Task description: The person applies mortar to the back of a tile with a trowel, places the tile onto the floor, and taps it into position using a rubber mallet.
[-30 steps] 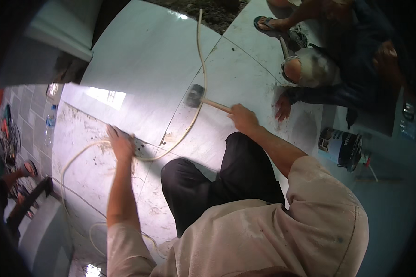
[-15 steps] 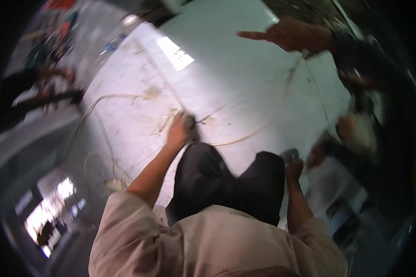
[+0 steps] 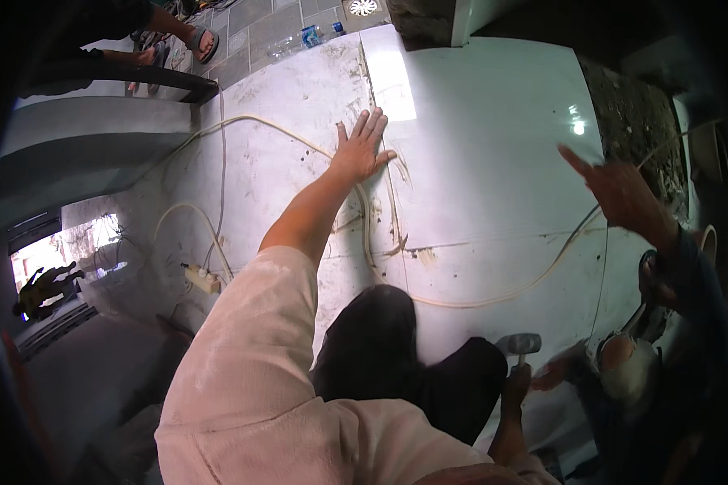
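My left hand (image 3: 360,148) lies palm down with fingers spread on the white floor tiles (image 3: 477,129). It rests by the dirty seam between two large tiles. Low on the right, beside my knee, my right hand (image 3: 516,386) is closed around the handle of a mallet (image 3: 523,343) with a grey head. The mallet is held just above or against the floor; I cannot tell which. A pale cable (image 3: 461,305) loops over the tiles, passing close below my left wrist.
A co-worker's hand (image 3: 627,198) points over the tiles from the right. Another person's sandalled foot (image 3: 204,42) is at the upper left, near a plastic bottle (image 3: 299,40). A power strip (image 3: 202,279) lies at left. Rough bare ground (image 3: 635,121) borders the tiles at right.
My left hand has gone from beside my knee to farther forward, flat on the tiles. My view has turned and is sharper. The right hand still holds the mallet low at the right.
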A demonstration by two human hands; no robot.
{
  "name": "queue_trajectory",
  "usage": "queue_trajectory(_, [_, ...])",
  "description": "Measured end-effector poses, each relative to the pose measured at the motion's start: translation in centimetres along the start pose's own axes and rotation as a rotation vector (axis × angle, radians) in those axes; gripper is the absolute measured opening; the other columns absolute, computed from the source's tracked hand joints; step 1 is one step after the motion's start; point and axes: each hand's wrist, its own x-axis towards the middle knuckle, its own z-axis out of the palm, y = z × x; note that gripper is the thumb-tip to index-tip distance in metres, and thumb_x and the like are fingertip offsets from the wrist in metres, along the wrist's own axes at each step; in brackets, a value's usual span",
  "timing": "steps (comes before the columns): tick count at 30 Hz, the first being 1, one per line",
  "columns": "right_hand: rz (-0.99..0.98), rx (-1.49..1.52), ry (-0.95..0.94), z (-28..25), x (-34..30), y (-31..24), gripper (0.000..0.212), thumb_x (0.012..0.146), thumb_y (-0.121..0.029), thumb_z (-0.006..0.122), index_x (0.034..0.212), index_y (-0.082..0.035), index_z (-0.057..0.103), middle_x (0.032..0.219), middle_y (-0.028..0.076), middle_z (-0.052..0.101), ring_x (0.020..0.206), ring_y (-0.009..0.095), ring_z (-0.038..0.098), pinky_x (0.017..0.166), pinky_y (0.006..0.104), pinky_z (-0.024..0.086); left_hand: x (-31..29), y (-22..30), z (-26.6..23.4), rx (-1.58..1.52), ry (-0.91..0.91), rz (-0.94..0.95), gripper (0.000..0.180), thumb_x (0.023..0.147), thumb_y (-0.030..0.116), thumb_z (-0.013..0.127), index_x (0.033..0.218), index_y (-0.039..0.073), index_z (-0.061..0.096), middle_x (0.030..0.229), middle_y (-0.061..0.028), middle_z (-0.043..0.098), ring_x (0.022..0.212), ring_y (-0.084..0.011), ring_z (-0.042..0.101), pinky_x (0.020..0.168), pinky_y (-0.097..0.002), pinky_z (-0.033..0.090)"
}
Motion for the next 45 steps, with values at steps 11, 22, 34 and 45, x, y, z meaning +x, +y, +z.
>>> queue_trajectory(11, [-0.439, 0.711, -0.033, -2.1, 21.2, -44.3, 0.029, 0.107, -0.025, 0.042, 0.110, -0.002, 0.059, 0.073, 0.008, 0.054, 0.059, 0.017, 0.051, 0.054, 0.0338, 0.043, 0.0, -0.2, 0.8, -0.211, 0.271, 0.041, 0.071, 0.093, 0.064, 0.051, 0.151, 0.024, 0.044, 0.162, 0.0045, 0.034, 0.151, -0.0223, 0.025, 0.121, -0.0662, 0.008])
queue_trajectory(22, [-0.710, 0.488, 0.140, -2.6, 24.6, -64.4, 0.048, 0.107, -0.035, 0.041, 0.092, 0.006, 0.061, 0.083, 0.032, 0.065, 0.080, 0.054, 0.062, 0.071, 0.0557, 0.048, -1.4, -2.4, 0.8, -0.256, 0.284, 0.017, 0.070, 0.091, 0.062, 0.055, 0.147, 0.021, 0.048, 0.160, 0.0042, 0.037, 0.149, -0.0212, 0.029, 0.120, -0.0667, 0.011])
queue_trajectory(34, [-0.665, 0.305, 0.070, -0.8, 26.0, -62.5, 0.047, 0.107, -0.035, 0.042, 0.094, 0.006, 0.061, 0.084, 0.032, 0.065, 0.083, 0.052, 0.064, 0.073, 0.0539, 0.049, -2.1, -1.1, 0.8, -0.242, 0.236, 0.019, 0.070, 0.094, 0.063, 0.050, 0.148, 0.020, 0.047, 0.161, 0.0044, 0.035, 0.151, -0.0206, 0.026, 0.121, -0.0665, 0.010])
queue_trajectory(45, [-0.592, 0.393, 0.159, -1.2, 25.0, -61.3, 0.049, 0.106, -0.038, 0.044, 0.093, 0.006, 0.062, 0.085, 0.036, 0.065, 0.085, 0.053, 0.064, 0.076, 0.0548, 0.049, -1.1, -1.3, 1.0, -0.197, 0.246, 0.017, 0.070, 0.095, 0.065, 0.046, 0.149, 0.020, 0.046, 0.163, 0.0046, 0.031, 0.151, -0.0198, 0.023, 0.121, -0.0671, 0.006])
